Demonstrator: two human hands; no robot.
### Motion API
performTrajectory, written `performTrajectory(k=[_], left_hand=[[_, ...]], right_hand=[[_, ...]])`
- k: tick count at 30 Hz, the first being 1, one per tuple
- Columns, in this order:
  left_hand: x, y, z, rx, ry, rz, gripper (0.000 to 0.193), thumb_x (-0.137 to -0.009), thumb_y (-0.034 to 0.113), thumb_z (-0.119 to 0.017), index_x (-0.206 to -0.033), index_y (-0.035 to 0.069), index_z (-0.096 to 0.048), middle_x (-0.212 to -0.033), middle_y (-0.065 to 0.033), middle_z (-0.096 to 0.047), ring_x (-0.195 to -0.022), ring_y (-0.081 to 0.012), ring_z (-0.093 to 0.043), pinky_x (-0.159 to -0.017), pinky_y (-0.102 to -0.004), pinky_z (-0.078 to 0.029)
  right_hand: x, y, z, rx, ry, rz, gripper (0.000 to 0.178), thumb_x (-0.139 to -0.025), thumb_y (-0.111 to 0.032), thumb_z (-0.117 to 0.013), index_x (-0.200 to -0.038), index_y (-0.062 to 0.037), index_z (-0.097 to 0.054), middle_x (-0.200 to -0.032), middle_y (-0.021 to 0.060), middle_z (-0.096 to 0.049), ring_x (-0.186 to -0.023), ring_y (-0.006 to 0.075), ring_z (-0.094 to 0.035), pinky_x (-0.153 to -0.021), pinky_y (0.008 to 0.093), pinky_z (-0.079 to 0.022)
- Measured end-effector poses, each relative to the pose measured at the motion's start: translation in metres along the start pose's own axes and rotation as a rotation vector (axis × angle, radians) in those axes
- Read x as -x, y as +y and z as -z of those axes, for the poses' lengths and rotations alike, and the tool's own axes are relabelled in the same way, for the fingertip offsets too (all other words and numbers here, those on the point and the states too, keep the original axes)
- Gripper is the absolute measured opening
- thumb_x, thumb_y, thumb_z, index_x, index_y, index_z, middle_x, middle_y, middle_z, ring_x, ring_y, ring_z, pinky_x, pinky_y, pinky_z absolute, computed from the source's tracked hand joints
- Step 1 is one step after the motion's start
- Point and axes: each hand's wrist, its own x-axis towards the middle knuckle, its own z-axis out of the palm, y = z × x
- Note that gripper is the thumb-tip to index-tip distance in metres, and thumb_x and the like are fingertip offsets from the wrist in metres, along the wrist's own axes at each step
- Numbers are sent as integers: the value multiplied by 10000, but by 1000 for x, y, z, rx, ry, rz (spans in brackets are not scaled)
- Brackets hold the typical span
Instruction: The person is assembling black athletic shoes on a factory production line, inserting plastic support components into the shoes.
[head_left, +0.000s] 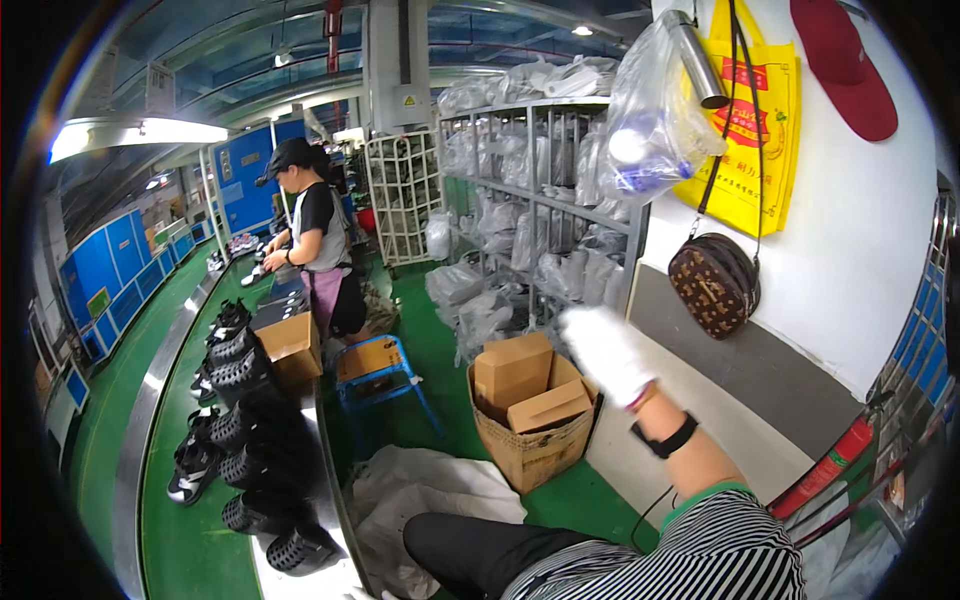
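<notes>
The white-gloved right hand [605,352] is hovering above the right rim of the cardboard box [535,457], fingers too blurred to tell open from closed; a sliver of the left hand [372,596] is showing well below the box, grip impossible to tell. The box is standing open, probably keeping its cartons [550,405] reachable, while a blue stool [370,360] and black clogs [240,376] are sitting to its left and a pale sheet [430,480] is obstructing its near side.
</notes>
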Motion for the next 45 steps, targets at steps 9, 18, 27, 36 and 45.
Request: performTrajectory(k=[9,18,27,36,45], left_hand=[[0,1,-7,6,-19,26,556,-919,289,-737,-1338,-47,-595,-1268,-238,-653,-1150,-403,-642,-1007,-486,-517],[-20,12,29,54,-262,146,460,-1002,311,-626,-1318,-23,-618,-1255,-243,-662,-1135,-400,-648,-1012,-470,-512],[-13,17,17,195,-98,219,503,-872,183,-688,-1305,-43,-569,-1266,-285,-594,-1158,-468,-577,-992,-550,-467],[-21,14,58,174,-187,310,496,-871,211,-661,-1310,-3,-571,-1230,-231,-604,-1118,-442,-587,-944,-541,-489],[-27,17,56,159,-156,276,483,-822,198,-671,-1265,18,-601,-1232,-185,-609,-1101,-396,-595,-915,-510,-498]], right_hand=[[5,231,119,183,135,-529,273,-930,-100,-576,-1173,-69,-694,-1145,174,-715,-1092,351,-666,-968,415,-520],[-26,253,89,259,-589,-736,439,-889,-249,-633,-1257,-11,-671,-1292,220,-659,-1239,372,-607,-1084,420,-464],[-94,234,-64,398,-564,-166,448,-1034,-277,-416,-1385,-58,-589,-1422,170,-581,-1302,301,-551,-1130,368,-400],[-155,100,-77,221,-363,95,429,-1032,-299,-449,-1350,-64,-616,-1358,172,-612,-1250,307,-576,-1089,387,-423],[-121,104,8,189,-202,44,412,-1030,-321,-482,-1315,-71,-643,-1294,174,-644,-1197,312,-601,-1048,405,-446]])
